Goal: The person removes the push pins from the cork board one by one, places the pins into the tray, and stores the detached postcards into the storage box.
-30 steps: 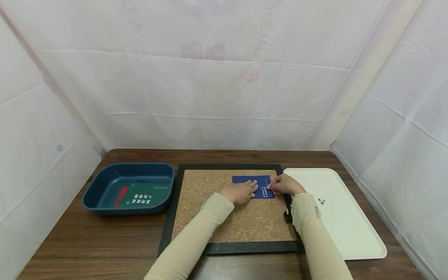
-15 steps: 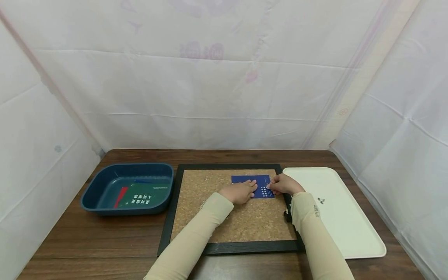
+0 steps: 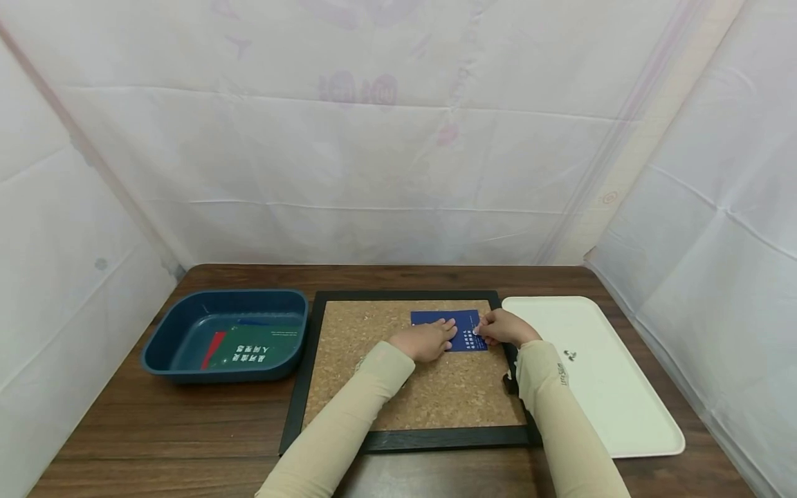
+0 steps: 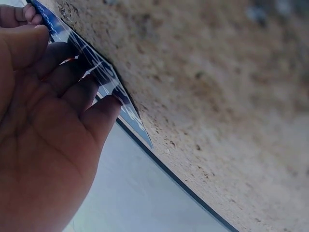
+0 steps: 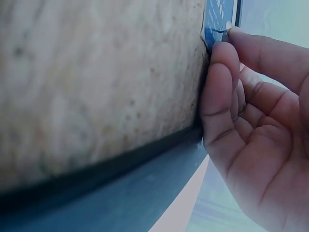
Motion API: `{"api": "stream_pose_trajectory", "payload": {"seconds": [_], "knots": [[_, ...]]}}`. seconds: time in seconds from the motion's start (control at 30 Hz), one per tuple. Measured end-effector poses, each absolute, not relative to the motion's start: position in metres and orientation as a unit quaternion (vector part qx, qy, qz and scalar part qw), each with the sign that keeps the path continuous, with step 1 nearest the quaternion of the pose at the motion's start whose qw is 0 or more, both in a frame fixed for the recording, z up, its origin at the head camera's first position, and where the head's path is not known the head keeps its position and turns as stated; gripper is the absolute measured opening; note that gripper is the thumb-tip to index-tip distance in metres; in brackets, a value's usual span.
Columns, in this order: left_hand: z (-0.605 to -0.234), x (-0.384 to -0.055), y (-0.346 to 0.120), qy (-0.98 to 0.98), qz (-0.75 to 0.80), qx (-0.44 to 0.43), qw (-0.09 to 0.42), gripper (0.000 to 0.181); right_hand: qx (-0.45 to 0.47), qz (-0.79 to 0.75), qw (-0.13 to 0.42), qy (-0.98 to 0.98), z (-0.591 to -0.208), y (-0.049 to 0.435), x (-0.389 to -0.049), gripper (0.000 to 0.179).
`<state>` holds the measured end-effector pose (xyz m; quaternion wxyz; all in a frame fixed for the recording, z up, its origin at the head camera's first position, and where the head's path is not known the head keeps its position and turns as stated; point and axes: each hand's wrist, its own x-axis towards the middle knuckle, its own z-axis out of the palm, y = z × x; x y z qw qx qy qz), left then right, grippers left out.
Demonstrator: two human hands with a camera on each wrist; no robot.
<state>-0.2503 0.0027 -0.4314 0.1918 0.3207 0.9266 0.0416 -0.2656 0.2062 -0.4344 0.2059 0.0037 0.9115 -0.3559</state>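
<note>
A dark blue card (image 3: 465, 320) with white print lies on the cork board (image 3: 448, 398), towards its far right corner. My left hand (image 3: 422, 342) rests on the card with fingers spread; in the left wrist view, those fingers (image 4: 104, 113) press along its face. At the card's right edge my right hand (image 3: 507, 327) pinches a small pushpin (image 5: 225, 36) between thumb and forefinger. Only a thin dark shaft and a bit of its body show in the right wrist view, close against the card. Whether the tip has entered the card cannot be made out.
A blue bin (image 3: 165, 346) at the left holds a green card (image 3: 274, 340) with a red stripe. Several small metallic pieces (image 3: 569, 355) lie on the white tray (image 3: 623, 408) at the right. A black clip-like piece (image 3: 510, 384) sits on the board's right frame.
</note>
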Motion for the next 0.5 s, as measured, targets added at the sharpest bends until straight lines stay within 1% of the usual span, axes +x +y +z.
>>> {"api": "stream_pose_trajectory", "payload": {"seconds": [0.5], "knots": [[-0.4315, -0.2511, 0.0048, 0.927, 0.049, 0.316, 0.197, 0.049, -0.007, -0.373, 0.21, 0.904, -0.4375, 0.2096, -0.2663, 0.015]]}}
